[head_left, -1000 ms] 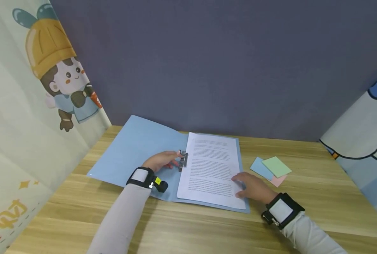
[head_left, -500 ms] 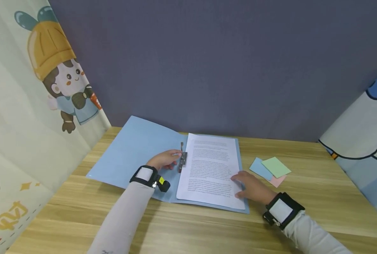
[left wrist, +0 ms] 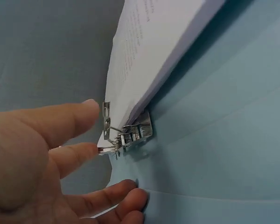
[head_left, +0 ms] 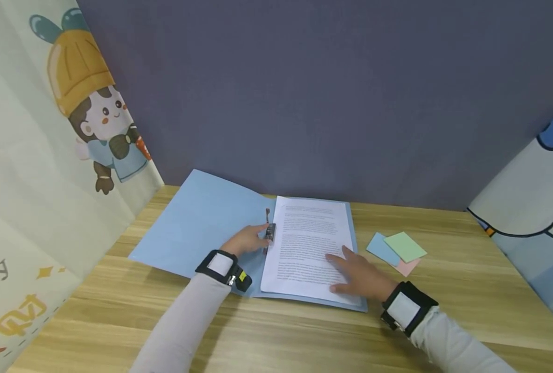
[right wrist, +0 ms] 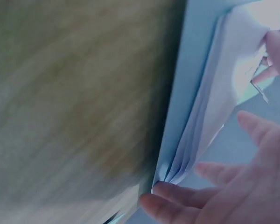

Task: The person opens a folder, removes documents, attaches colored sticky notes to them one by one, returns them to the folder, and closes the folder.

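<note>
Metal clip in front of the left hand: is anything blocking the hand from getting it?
Nothing visible is. In the left wrist view, the left hand has its fingers right beside the metal clip, with nothing in between. The white papers lie beyond them.

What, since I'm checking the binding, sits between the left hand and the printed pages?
A metal clip sits between the left hand and the printed pages; the left wrist view shows this closest.
</note>
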Available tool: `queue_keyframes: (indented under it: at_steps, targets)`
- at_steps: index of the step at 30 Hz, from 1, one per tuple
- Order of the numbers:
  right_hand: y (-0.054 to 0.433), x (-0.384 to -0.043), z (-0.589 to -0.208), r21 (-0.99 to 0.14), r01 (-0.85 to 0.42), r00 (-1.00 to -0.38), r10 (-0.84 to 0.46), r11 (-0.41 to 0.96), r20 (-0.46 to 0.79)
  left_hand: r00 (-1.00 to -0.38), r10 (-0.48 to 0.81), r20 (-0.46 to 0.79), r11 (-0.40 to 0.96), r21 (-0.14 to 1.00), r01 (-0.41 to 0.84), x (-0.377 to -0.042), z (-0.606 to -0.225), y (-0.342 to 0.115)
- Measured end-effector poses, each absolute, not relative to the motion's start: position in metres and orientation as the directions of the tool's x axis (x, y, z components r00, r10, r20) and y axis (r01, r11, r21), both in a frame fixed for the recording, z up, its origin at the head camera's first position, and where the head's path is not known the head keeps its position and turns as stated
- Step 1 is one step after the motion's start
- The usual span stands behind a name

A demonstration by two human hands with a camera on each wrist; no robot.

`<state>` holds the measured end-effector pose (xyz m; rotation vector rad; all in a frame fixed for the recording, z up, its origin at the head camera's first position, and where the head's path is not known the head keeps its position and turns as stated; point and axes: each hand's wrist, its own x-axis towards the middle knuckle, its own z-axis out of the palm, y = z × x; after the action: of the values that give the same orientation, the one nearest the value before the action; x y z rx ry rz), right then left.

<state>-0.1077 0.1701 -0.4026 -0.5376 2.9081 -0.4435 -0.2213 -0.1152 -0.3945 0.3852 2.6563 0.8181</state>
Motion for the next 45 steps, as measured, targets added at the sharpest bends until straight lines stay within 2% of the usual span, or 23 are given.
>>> queue_keyframes:
  at_steps: [6, 12, 30, 41, 45]
  targets:
    - [0.164, -0.103, -0.404, -0.294, -0.250, -0.925, -0.318, 0.923, -0.209, -0.914, 0.347, -0.209, 0.867, 0.444, 0.228, -0.211, -0.396, -0.112]
    - [0.163, -0.102, -0.403, -0.296, -0.228, -0.920, -0.305, 0.928, -0.247, -0.925, 0.327, -0.194, 0.877, 0.426, 0.221, -0.204, -0.397, -0.115]
    - [0.170, -0.098, -0.402, -0.355, -0.309, -0.905, -0.387, 0.883, -0.175, -0.934, 0.315, -0.168, 0.901, 0.361, 0.239, -0.207, -0.398, -0.151]
    - [0.169, -0.095, -0.399, -0.340, -0.274, -0.914, -0.354, 0.900, -0.199, -0.938, 0.319, -0.134, 0.909, 0.323, 0.263, -0.213, -0.396, -0.183]
    - [0.169, -0.096, -0.402, -0.333, -0.269, -0.916, -0.347, 0.904, -0.201, -0.931, 0.337, -0.141, 0.916, 0.277, 0.290, -0.213, -0.393, -0.195]
